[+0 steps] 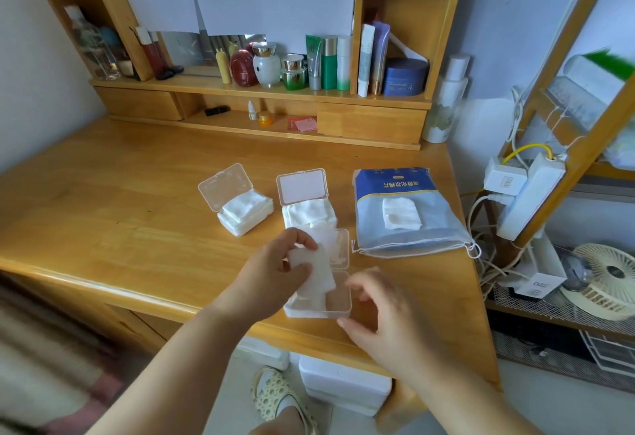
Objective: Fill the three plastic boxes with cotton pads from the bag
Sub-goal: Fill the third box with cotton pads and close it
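I see a small stack of cotton pads (314, 271) pinched in my left hand (275, 271), thumb on top and fingers beneath, hanging over the nearest plastic box (338, 300) at the desk's (120, 194) front edge; that box is part filled, though the hand hides its left half; my right hand (381, 311), at four o'clock of the pads, hovers with fingers loosely curled beside the box's right wall, holding nothing, its outline blurred; at twelve o'clock stands the middle box (309, 213), full, lid up; at ten o'clock the left box (245, 213), likewise; at one o'clock lies the blue bag (405, 208), a few pads showing through its window.
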Demonstrator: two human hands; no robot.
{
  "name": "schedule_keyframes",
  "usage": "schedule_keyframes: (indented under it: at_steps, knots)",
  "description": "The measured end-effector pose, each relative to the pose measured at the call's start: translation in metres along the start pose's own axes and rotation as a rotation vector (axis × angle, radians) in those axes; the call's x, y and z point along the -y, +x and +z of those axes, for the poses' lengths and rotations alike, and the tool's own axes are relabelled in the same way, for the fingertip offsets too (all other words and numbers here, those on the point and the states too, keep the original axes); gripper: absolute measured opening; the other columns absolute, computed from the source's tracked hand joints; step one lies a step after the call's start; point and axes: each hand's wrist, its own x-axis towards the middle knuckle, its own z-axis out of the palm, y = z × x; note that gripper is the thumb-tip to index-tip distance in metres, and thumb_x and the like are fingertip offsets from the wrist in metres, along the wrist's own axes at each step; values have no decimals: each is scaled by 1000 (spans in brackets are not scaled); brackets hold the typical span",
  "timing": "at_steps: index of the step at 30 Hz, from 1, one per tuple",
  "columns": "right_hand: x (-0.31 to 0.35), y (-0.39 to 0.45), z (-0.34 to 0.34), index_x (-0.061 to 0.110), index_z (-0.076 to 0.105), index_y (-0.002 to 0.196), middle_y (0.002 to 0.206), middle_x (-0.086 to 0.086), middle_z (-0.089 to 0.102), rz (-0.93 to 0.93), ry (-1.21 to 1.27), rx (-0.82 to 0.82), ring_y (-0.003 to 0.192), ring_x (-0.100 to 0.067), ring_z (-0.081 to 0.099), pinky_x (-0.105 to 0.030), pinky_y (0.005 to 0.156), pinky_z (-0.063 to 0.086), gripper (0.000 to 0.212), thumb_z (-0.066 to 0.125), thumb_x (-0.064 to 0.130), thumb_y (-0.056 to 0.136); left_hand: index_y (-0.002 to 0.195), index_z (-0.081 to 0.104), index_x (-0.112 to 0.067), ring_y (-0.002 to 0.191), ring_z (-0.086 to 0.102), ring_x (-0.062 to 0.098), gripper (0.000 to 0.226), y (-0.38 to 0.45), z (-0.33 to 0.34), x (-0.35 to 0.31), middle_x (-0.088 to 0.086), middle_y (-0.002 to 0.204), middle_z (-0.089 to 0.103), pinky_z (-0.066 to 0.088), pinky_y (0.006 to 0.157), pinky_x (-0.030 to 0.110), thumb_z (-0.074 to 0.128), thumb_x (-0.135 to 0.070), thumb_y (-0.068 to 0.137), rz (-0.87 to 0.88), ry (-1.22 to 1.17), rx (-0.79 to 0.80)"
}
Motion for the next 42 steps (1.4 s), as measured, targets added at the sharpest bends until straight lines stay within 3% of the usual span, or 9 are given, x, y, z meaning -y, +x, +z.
schedule_keyframes:
  at_steps: [2,5,14,17,22,27,31,36,42]
  knots:
    - [0,1,3,44,35,126,110,33,43,132,113,36,104,16,41,0,80,34,73,80,36,68,91,49,-34,53,54,1,31,1,-1,-1,1,75,64,41,47,17,62,-7,85,-3,0,-6]
    - [-1,8,9,55,5,137,134,25,43,209,173,126,125,-1,36,-19,102,33,104,81,37,68,89,46,-30,50,53,5,30,3,7,-2,1,70,64,38,42,16,66,-10,82,-43,59,-27]
    - [-9,11,16,49,1,143,128,29,49,177,160,95,128,-10,36,-32,109,31,110,80,41,67,102,43,-21,66,61,20,40,9,25,-8,3,82,61,52,57,32,74,-14,78,-250,162,58]
    - [-10,12,17,52,2,141,125,32,48,170,140,92,126,-9,36,-32,108,32,108,79,44,66,103,41,-22,68,58,16,41,10,31,-10,-2,82,56,48,54,25,73,-15,78,-267,201,45]
    - [-9,12,17,43,19,141,115,34,50,154,138,57,120,-11,45,-33,102,39,101,82,39,62,98,38,-20,58,48,10,32,0,44,-7,-6,69,51,38,49,23,62,-10,79,-28,380,-67]
    - [-6,11,14,38,46,103,98,24,58,82,55,0,98,-6,49,-30,85,43,54,79,41,61,78,38,-22,54,39,7,29,0,43,-1,-8,65,45,29,46,21,64,-10,74,-42,351,-120]
    - [-2,12,13,33,54,83,83,23,58,-27,-17,-23,83,1,50,-27,82,40,29,74,40,64,77,41,-23,62,50,12,28,4,43,-3,-6,71,55,37,51,24,69,-22,73,-117,323,-144]
    - [2,11,16,30,60,79,89,20,60,-90,-92,-50,91,-2,55,-28,86,41,15,65,36,67,91,53,-20,70,59,14,26,7,31,-6,-3,79,64,48,61,26,72,-28,75,-183,231,-1]
    - [7,7,11,22,64,75,103,1,54,-110,-263,-59,87,-20,53,-30,79,47,21,70,39,64,101,51,-20,61,50,2,9,3,13,-4,-12,76,59,37,53,13,49,-18,92,72,351,143]
